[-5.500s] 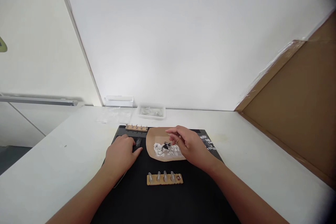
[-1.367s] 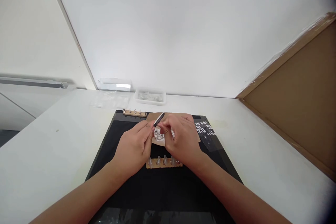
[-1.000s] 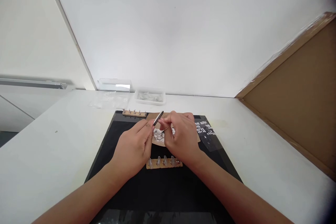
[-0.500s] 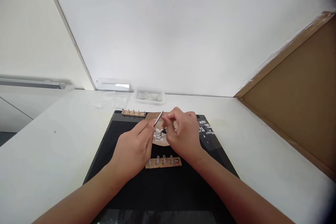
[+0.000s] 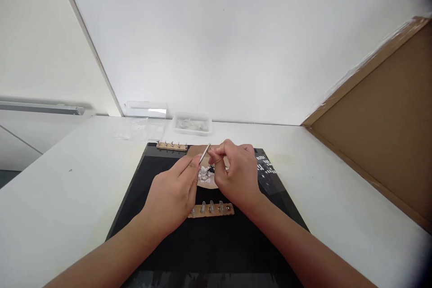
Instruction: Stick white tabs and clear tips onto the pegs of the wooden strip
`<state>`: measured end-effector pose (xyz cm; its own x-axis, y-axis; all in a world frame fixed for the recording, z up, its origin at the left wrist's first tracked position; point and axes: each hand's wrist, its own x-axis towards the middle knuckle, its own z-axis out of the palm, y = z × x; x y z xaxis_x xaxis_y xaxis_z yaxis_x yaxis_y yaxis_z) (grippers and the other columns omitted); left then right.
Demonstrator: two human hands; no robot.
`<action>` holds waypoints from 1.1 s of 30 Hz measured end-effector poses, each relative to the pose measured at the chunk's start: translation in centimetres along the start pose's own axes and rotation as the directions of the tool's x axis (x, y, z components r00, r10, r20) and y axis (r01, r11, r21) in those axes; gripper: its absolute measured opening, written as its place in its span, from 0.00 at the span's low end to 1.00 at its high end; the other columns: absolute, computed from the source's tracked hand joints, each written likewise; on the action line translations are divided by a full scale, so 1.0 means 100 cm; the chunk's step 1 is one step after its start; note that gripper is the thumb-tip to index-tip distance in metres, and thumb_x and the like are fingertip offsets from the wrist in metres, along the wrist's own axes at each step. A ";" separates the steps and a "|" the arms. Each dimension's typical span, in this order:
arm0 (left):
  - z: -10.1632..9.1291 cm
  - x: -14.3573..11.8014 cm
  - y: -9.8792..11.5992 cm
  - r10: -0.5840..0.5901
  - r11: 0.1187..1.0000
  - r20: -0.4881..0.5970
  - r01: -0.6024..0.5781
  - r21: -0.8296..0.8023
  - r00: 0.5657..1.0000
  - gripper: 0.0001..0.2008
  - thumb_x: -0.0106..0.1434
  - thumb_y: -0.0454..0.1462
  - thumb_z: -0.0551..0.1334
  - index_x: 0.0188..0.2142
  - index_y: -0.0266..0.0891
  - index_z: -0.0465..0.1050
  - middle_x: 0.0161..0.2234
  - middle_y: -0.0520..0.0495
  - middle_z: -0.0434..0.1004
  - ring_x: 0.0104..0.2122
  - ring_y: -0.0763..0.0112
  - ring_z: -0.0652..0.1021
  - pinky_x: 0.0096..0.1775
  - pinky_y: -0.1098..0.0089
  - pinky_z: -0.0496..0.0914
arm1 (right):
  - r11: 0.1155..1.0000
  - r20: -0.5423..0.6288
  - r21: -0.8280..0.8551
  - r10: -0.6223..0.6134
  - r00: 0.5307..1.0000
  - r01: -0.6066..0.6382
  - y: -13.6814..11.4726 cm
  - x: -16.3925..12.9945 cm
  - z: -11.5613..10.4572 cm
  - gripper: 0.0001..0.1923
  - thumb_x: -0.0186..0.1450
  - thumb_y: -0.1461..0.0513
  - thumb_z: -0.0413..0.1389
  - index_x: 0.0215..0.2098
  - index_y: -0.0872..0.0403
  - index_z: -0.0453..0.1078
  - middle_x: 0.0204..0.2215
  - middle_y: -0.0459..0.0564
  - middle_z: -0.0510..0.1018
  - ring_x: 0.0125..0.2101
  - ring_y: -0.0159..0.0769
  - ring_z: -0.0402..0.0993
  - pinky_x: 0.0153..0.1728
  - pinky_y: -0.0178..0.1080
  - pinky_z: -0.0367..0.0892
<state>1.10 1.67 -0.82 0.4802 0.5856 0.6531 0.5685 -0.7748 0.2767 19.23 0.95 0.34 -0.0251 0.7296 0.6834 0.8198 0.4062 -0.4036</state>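
Near the middle of the view, my left hand (image 5: 173, 189) is closed around a thin flat strip (image 5: 204, 153) with a pale edge and a dark side. Its exact kind is not clear. The strip points up and to the right. Just right of its upper end, my right hand (image 5: 238, 171) has thumb and forefinger pinched together; whatever lies between them is too small to make out. Behind and below both hands, white scraps (image 5: 204, 174) lie on a brown rounded sheet (image 5: 209, 185), partly covered by my hands.
A brown strip (image 5: 211, 210) bearing clear nail-shaped tips lies nearest me on the black mat (image 5: 202, 247). Another strip (image 5: 171, 146) with metal pegs sits at its far edge. Behind are a clear tray (image 5: 192, 131) and plastic bags (image 5: 140, 129). Small white pieces (image 5: 266, 165) lie right; cardboard (image 5: 381, 121) stands beyond.
Almost nothing differs. The fingers of both hands have shifted very slightly around the strip's upper end, and the whole view has dropped by a few pixels.
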 end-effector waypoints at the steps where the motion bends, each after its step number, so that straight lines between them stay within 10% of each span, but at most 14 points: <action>1: 0.000 0.000 0.000 -0.003 1.000 0.000 0.003 -0.006 1.000 0.16 0.77 0.31 0.53 0.58 0.35 0.74 0.43 0.42 0.81 0.35 0.68 0.80 0.32 0.71 0.73 | 1.000 -0.004 -0.004 -0.012 1.000 0.012 0.000 0.000 0.000 0.13 0.75 0.64 0.54 0.31 0.51 0.64 0.25 0.41 0.80 0.25 0.33 0.73 0.41 0.44 0.55; 22: 0.004 0.002 -0.015 -0.033 0.983 0.017 0.036 -0.182 0.999 0.13 0.77 0.32 0.54 0.53 0.39 0.76 0.39 0.45 0.79 0.35 0.69 0.79 0.36 0.70 0.73 | 0.994 -0.002 -0.063 -0.095 0.995 0.094 0.005 -0.004 0.005 0.13 0.74 0.67 0.52 0.30 0.51 0.63 0.23 0.42 0.78 0.25 0.34 0.73 0.38 0.44 0.53; 33: 0.004 0.000 -0.012 0.094 0.983 -0.014 -0.091 0.157 0.995 0.17 0.77 0.31 0.54 0.61 0.35 0.72 0.45 0.41 0.83 0.33 0.70 0.81 0.29 0.74 0.73 | 0.999 -0.011 0.001 0.048 0.999 -0.048 0.000 -0.002 0.002 0.12 0.74 0.65 0.55 0.32 0.51 0.66 0.27 0.41 0.82 0.27 0.34 0.76 0.43 0.45 0.56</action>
<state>0.70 2.67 -1.46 0.5219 0.5065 0.6864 0.6202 -0.7778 0.1024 19.13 0.91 0.04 0.0212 0.7422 0.6699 0.8194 0.3710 -0.4370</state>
